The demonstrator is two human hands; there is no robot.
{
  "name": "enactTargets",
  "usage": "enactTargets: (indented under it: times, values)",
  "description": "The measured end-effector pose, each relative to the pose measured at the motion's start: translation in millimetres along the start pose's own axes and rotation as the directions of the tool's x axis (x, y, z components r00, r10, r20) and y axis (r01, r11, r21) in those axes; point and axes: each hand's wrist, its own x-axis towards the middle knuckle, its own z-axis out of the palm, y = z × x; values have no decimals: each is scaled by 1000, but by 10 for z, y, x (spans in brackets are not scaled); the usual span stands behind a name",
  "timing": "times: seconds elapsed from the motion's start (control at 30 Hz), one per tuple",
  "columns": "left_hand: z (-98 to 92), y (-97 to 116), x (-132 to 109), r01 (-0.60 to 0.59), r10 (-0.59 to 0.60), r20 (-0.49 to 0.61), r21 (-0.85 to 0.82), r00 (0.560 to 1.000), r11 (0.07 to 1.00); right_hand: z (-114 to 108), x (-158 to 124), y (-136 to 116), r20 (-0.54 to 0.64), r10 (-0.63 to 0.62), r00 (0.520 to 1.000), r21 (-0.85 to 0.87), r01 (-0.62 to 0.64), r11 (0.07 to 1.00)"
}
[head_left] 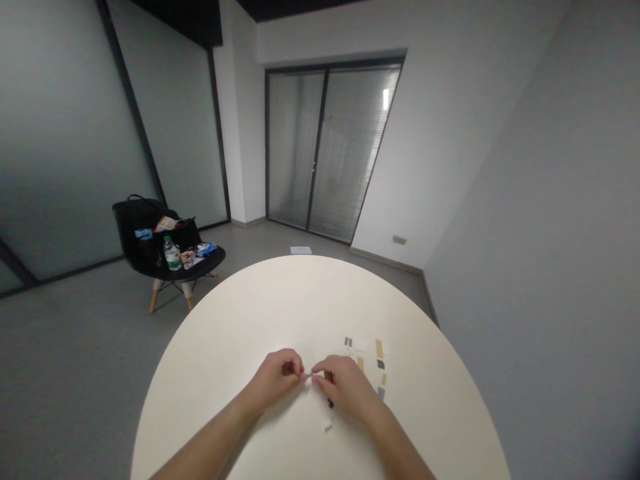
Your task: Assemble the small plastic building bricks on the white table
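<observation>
Over the near part of the round table, my left hand (pixel 277 379) and my right hand (pixel 343 387) face each other, fingertips pinched. Between them is a small thin grey piece (pixel 309 375), its left end at my left fingertips and its right end at my right fingertips. It is too small to name more closely. A small black piece (pixel 331 403) lies just under my right hand, partly hidden by it. Nearer to me rests a small white piece (pixel 328 427). Beyond and right of my right hand lie tan strips (pixel 379 349), grey pieces (pixel 381 393) and a dark piece (pixel 381 364).
The round white table (pixel 225 333) has a curved edge all around. A pale flat piece (pixel 361 345) and tiny bits lie among the others. At the left stands a black chair (pixel 131 233) holding a bag, a bottle (pixel 172 255) and packets. Walls and glass panels surround the room.
</observation>
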Motion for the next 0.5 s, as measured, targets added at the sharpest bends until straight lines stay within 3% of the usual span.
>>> enactTargets:
  times: [0.33, 0.5]
  values:
    - [3, 54, -10, 41, -40, 17, -34, 999, 999, -33, -7, -45, 0, -48, 999, 41, 48, 998]
    - [5, 50, -11, 49, -49, -5, -16, 999, 999, -23, -12, 44, -93, -62, 994, 47, 67, 997]
